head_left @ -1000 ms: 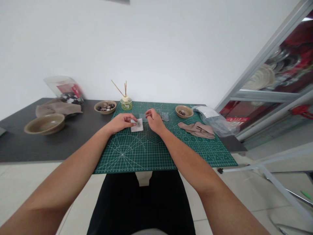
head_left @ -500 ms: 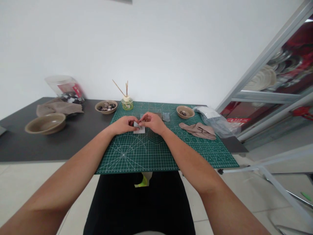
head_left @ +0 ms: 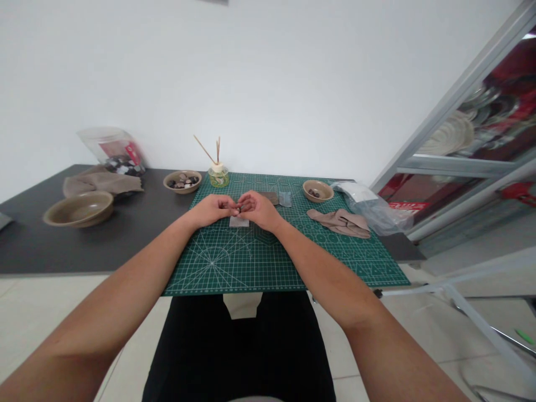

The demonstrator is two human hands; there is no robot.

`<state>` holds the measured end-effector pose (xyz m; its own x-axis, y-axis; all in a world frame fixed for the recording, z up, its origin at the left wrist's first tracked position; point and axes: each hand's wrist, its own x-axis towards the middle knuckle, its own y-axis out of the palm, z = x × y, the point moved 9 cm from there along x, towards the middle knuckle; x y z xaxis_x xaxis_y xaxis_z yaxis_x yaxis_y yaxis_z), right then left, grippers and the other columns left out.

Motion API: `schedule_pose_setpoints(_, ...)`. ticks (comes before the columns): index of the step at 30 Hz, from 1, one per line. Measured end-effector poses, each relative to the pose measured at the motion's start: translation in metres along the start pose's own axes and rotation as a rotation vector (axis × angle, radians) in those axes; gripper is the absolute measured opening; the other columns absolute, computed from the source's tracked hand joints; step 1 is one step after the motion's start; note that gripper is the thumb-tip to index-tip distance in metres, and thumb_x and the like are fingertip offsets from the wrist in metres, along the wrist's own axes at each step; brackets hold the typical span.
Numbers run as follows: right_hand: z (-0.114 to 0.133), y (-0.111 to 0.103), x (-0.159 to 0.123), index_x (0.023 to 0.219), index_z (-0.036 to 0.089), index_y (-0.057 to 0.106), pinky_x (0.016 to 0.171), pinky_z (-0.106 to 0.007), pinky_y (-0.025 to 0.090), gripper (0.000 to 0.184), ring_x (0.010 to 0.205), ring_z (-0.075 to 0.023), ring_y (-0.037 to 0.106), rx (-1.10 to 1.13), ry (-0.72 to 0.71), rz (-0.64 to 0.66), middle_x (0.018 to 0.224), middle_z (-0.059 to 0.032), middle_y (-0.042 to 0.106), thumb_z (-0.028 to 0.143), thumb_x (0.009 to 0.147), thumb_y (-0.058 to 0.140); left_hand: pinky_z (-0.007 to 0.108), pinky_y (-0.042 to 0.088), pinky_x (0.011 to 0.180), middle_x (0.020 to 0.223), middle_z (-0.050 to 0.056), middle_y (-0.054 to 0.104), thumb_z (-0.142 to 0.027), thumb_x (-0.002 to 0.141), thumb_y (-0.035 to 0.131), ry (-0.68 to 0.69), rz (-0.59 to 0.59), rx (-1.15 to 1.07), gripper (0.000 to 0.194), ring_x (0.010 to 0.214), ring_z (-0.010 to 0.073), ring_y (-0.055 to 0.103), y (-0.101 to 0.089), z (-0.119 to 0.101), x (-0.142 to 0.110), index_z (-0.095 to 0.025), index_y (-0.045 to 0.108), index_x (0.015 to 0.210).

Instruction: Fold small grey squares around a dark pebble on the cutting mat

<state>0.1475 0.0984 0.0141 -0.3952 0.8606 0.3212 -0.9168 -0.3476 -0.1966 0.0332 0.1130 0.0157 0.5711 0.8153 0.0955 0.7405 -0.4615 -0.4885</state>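
White flat rectangular sheet [head_left: 239, 223] lies on the green gridded cutting mat [head_left: 251, 271], partly hidden by the bare left hand [head_left: 213, 211] and bare right hand [head_left: 263, 212]. Both meet over its far side, fingers curled, fingertips close together; what they pinch, if anything, cannot be told.

A small, dark piece [head_left: 238, 210] is being pinched between the fingertips of the left hand [head_left: 215, 211] and the right hand [head_left: 260, 212]; fingers are hiding most of it, so its shape and tilt are staying unclear. A pale square [head_left: 239, 222] is lying flat on the mat [head_left: 268, 271], nearer the mat's left edge than its right, its near side running roughly parallel to the mat's near edge, its far part disappearing behind the fingers.
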Motion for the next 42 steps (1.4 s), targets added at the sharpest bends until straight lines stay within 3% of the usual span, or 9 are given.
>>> schedule_pose_setpoints(4, 0.008, -0.004, -0.002, 0.106, 0.019, 0.058, 0.078, -0.032, 0.051, 0.044, 0.082, -0.0146, 0.061, -0.342, -0.052, -0.018, 0.105, -0.0046, 0.064, 0.029, 0.069, 0.08, 0.023, 0.038, 0.054, 0.06, -0.003, 0.057, -0.042, 0.068, 0.077, -0.002, -0.137, -0.007, 0.03, 0.055, 0.0103, 0.05, -0.014, -0.002, -0.002, -0.017, 0.062, 0.072)
schedule_pose_setpoints(7, 0.01, 0.001, -0.004, 0.1, 0.016, 0.065, 0.091, -0.039, 0.045, 0.042, 0.097, -0.0212, 0.057, -0.649, -0.1, 0.065, 0.102, -0.0075, 0.063, 0.041, 0.071, 0.081, 0.022, 0.032, 0.051, 0.056, -0.006, 0.05, -0.042, 0.069, 0.076, 0.028, -0.285, -0.017, 0.031, 0.051, 0.0081, 0.042, -0.029, -0.007, -0.007, -0.017, 0.058, 0.072)
schedule_pose_setpoints(10, 0.006, 0.004, -0.005, 0.101, 0.016, 0.068, 0.097, -0.043, 0.04, 0.047, 0.103, -0.0245, 0.054, -0.797, -0.097, 0.121, 0.104, -0.0091, 0.061, 0.05, 0.071, 0.08, 0.023, 0.031, 0.05, 0.055, -0.006, 0.047, -0.042, 0.068, 0.077, 0.031, -0.305, -0.044, 0.032, 0.05, 0.008, 0.04, -0.031, -0.009, -0.008, -0.017, 0.058, 0.072)
schedule_pose_setpoints(15, 0.009, 0.004, -0.006, 0.095, 0.016, 0.063, 0.094, -0.04, 0.041, 0.047, 0.1, -0.0229, 0.053, -0.728, -0.087, 0.092, 0.1, -0.0064, 0.06, 0.045, 0.064, 0.085, 0.023, 0.031, 0.051, 0.055, -0.006, 0.046, -0.04, 0.068, 0.077, 0.043, -0.302, -0.042, 0.031, 0.051, 0.008, 0.04, -0.03, -0.011, -0.008, -0.017, 0.057, 0.072)
schedule_pose_setpoints(19, 0.012, -0.002, -0.004, 0.091, 0.019, 0.056, 0.074, -0.03, 0.044, 0.037, 0.077, -0.015, 0.054, -0.397, -0.022, 0.024, 0.086, 0.0012, 0.059, 0.034, 0.067, 0.079, 0.023, 0.031, 0.051, 0.056, -0.006, 0.047, -0.04, 0.069, 0.076, 0.055, -0.307, -0.031, 0.029, 0.051, 0.0083, 0.04, -0.032, -0.01, -0.008, -0.017, 0.058, 0.073)
schedule_pose_setpoints(23, 0.015, -0.01, -0.003, 0.087, 0.019, 0.057, 0.064, -0.026, 0.041, 0.026, 0.066, -0.012, 0.052, -0.196, 0.003, -0.048, 0.076, 0.0034, 0.06, 0.036, 0.072, 0.071, 0.023, 0.033, 0.051, 0.057, -0.005, 0.05, -0.038, 0.067, 0.077, 0.071, -0.31, -0.047, 0.029, 0.052, 0.0091, 0.043, -0.033, -0.007, -0.007, -0.017, 0.059, 0.075)
schedule_pose_setpoints(29, 0.018, -0.007, -0.004, 0.074, 0.018, 0.062, 0.062, -0.024, 0.033, 0.017, 0.064, -0.0112, 0.048, -0.445, -0.006, 0.013, 0.066, 0.0047, 0.056, 0.034, 0.075, 0.069, 0.024, 0.035, 0.052, 0.057, -0.004, 0.052, -0.037, 0.066, 0.077, 0.071, -0.278, -0.056, 0.028, 0.052, 0.0091, 0.045, -0.029, -0.009, -0.006, -0.016, 0.06, 0.075)
schedule_pose_setpoints(32, 0.022, -0.011, -0.005, 0.075, 0.018, 0.063, 0.063, -0.024, 0.032, 0.018, 0.065, -0.0113, 0.048, -0.473, -0.02, -0.054, 0.067, 0.0043, 0.056, 0.035, 0.078, 0.067, 0.024, 0.034, 0.052, 0.057, -0.004, 0.053, -0.038, 0.067, 0.077, 0.067, -0.274, -0.043, 0.028, 0.052, 0.0093, 0.046, -0.029, -0.008, -0.006, -0.016, 0.06, 0.075)
schedule_pose_setpoints(42, 0.02, -0.002, -0.006, 0.065, 0.019, 0.06, 0.062, -0.025, 0.032, 0.021, 0.064, -0.0126, 0.051, -0.587, -0.044, 0.026, 0.063, 0.0037, 0.056, 0.032, 0.08, 0.067, 0.024, 0.036, 0.052, 0.058, -0.004, 0.055, -0.034, 0.066, 0.077, 0.068, -0.247, -0.079, 0.026, 0.051, 0.0098, 0.049, -0.027, -0.005, -0.004, -0.017, 0.061, 0.076)
